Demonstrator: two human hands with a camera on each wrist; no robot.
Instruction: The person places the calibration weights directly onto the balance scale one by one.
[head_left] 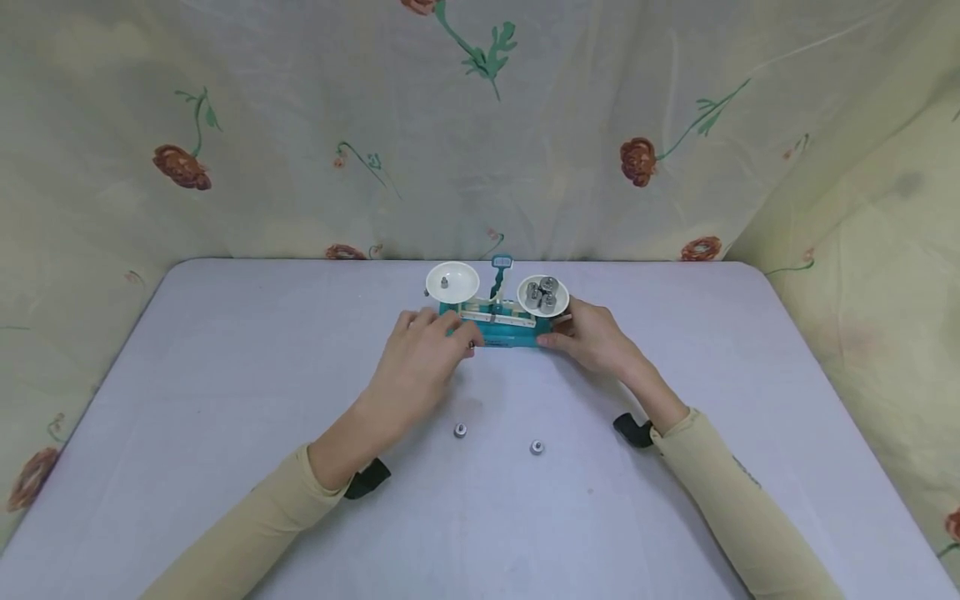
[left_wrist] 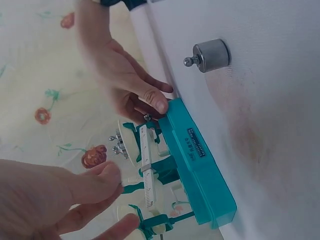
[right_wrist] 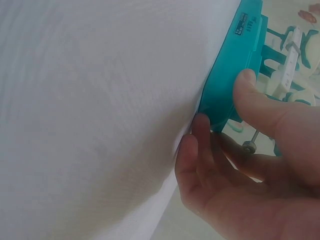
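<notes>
A teal balance scale (head_left: 510,336) with two white pans stands near the table's far edge. My right hand (head_left: 592,333) grips the right end of its base, thumb (right_wrist: 246,82) on the front face and fingers curled round the end. My left hand (head_left: 423,354) is at the scale's left side, thumb and forefinger drawn together in front of the beam (left_wrist: 146,167); I cannot tell whether a small thing is between them. Several metal weights (head_left: 547,293) are in the right pan (head_left: 522,307). One small weight (head_left: 444,282) stands in the left pan (head_left: 465,279).
Two knobbed metal weights, a left one (head_left: 461,431) and a right one (head_left: 537,447), stand apart on the white tabletop (head_left: 480,525) between my forearms. Behind the table hangs a floral cloth (head_left: 525,183), close past the scale.
</notes>
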